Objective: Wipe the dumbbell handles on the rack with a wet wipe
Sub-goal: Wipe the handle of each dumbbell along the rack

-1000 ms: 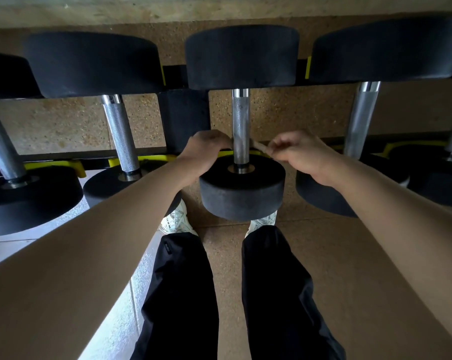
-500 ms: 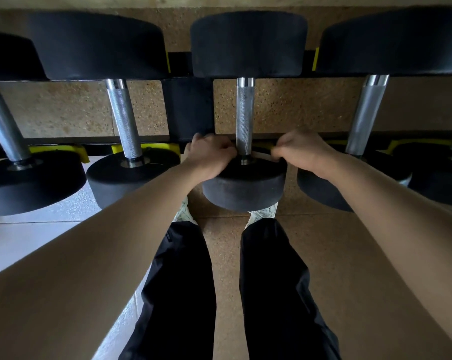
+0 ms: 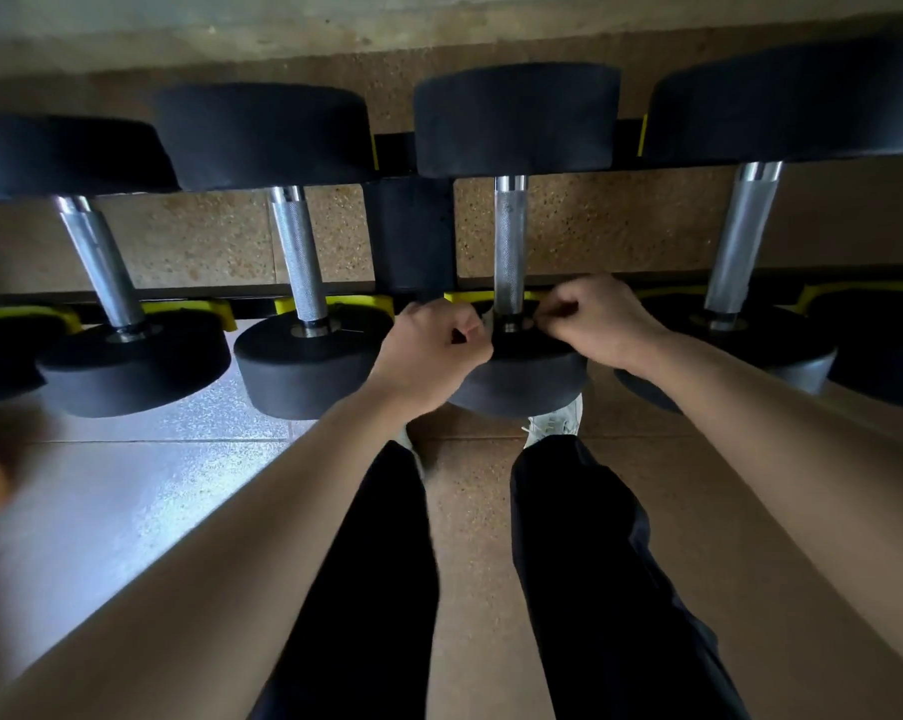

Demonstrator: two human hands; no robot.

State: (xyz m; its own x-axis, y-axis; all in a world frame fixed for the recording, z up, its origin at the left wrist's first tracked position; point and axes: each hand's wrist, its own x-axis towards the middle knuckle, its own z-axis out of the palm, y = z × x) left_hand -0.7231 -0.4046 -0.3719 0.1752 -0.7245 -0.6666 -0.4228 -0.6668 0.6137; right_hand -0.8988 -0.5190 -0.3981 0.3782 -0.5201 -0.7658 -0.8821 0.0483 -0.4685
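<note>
The dumbbell handle (image 3: 509,246) points lengthwise away from the person. Just left of its near end the left hand (image 3: 434,350) pinches the wet wipe (image 3: 487,320); just right, the curled right hand (image 3: 597,324) probably pinches it too.

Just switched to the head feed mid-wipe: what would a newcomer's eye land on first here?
Two curled hands, the left hand and right hand, flank the near end of the centre dumbbell handle, apparently pinching a pale wet wipe that barely shows by the left fingers. Around them, black dumbbells lie in a row on the yellow-trimmed rack.
</note>
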